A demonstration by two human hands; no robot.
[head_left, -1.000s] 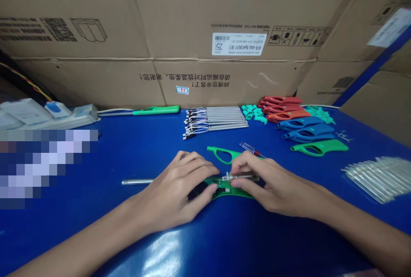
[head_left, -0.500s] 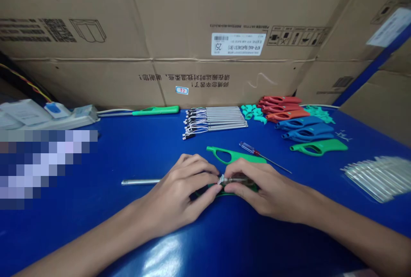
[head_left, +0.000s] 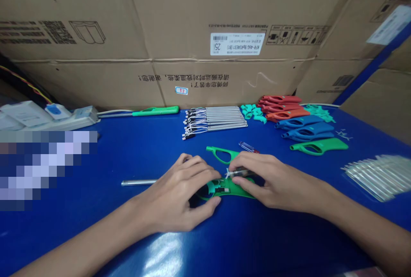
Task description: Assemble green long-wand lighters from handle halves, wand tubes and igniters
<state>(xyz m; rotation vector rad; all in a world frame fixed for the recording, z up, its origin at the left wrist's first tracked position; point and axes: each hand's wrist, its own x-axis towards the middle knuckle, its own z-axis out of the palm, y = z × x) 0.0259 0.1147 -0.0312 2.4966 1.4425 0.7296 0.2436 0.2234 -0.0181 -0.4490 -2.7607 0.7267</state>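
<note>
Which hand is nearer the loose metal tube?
Left. The left hand sits at the near end of the metal tube; the right hand is farther off, across the green lighter body.

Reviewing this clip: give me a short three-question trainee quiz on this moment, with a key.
1. Multiple choice: what does the right hand hold above the open green lighter shell?
A) a small metal-and-clear part
B) a silver tube
C) a clear plastic bag

2. True or false: the red lighter shells lie farther from the person than the blue lighter shells.

3. Short answer: which tool lies partly hidden by the right hand?

Key: 1 A; 2 true; 3 a screwdriver.
</note>
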